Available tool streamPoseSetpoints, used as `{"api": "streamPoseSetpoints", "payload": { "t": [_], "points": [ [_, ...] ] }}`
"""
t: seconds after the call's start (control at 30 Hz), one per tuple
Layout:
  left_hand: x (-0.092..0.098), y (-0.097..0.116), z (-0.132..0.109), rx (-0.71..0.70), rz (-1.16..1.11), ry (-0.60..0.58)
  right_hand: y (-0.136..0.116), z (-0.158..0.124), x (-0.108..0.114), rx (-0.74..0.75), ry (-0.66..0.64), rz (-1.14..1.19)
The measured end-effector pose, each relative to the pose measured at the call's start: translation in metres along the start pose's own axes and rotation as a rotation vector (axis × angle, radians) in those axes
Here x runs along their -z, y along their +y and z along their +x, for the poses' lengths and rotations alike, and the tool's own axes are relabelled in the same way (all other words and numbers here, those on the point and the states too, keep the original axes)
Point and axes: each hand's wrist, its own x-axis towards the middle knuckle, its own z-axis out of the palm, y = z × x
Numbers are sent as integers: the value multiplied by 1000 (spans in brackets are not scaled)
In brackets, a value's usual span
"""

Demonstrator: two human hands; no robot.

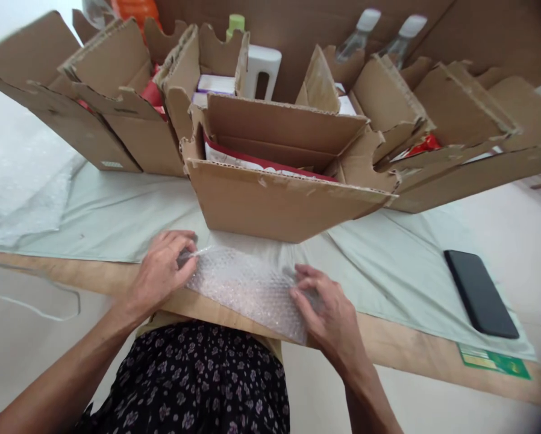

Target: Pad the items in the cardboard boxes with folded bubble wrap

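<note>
A bundle of clear bubble wrap lies on the near edge of the wooden table, right in front of me. My left hand pinches its left end, fingers curled closed on the wrap. My right hand presses and grips its right end, fingers bent onto the plastic. What the wrap encloses cannot be made out. Just behind it stands an open cardboard box with a red-and-white packet inside.
A pale green cloth covers the table. Several open cardboard boxes holding packets and bottles line the back. A black phone lies at the right, a green card near it. More bubble wrap lies at the left.
</note>
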Motion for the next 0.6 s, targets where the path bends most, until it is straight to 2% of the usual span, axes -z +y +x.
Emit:
{"api": "streamPoseSetpoints", "payload": {
  "t": [0.07,0.13,0.23,0.3,0.37,0.4,0.47,0.53,0.6],
  "points": [
    [18,1,1,113,-48,-33,-18,-14,-2,-65,15,132],
    [37,1,11,156,-43,-40,-38,-24,-14,-104,-28,276],
    [57,-1,41,64,66,3,-67,-28,-44,-113,-183,499],
    [59,-4,59,8,168,40,-82,-24,-63,-104,-264,579],
    [55,-8,65,-50,236,79,-91,-17,-73,-102,-309,578],
    [52,-10,61,-96,240,96,-93,-13,-75,-105,-329,564],
    [46,-15,37,-221,175,120,-95,-6,-72,-102,-391,535],
    [43,-20,0,-350,69,96,-95,0,-66,-83,-458,501],
    [45,-24,-41,-414,-28,37,-95,4,-62,-62,-494,464]
  ]
}}
